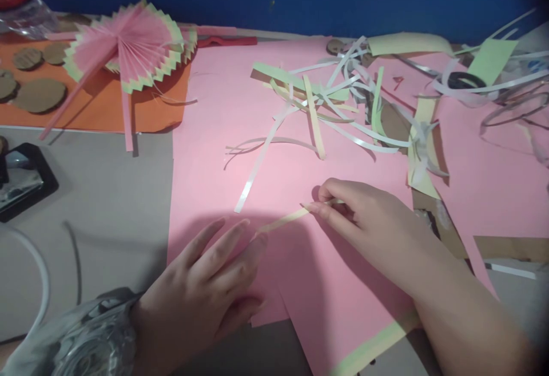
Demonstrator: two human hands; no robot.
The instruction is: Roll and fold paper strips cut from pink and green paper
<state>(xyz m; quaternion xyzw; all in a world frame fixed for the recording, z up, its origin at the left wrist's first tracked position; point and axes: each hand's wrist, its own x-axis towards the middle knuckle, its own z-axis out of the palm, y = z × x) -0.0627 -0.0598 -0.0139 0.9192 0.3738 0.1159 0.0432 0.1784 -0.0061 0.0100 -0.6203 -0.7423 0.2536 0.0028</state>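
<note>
My right hand (369,222) pinches one end of a thin pale yellow paper strip (283,220) that lies across a large pink paper sheet (274,153). The strip runs down-left to my left hand (206,284), whose fingers are stretched out flat on the pink sheet, with the fingertips touching the strip's other end. A silvery sleeve covers my left wrist.
A heap of white, green and yellow paper strips (343,96) lies beyond my hands. A pleated pink and green paper fan (128,44) rests on an orange sheet (103,107) with brown card discs (38,95) at the far left. A black tray (21,179) sits at the left edge.
</note>
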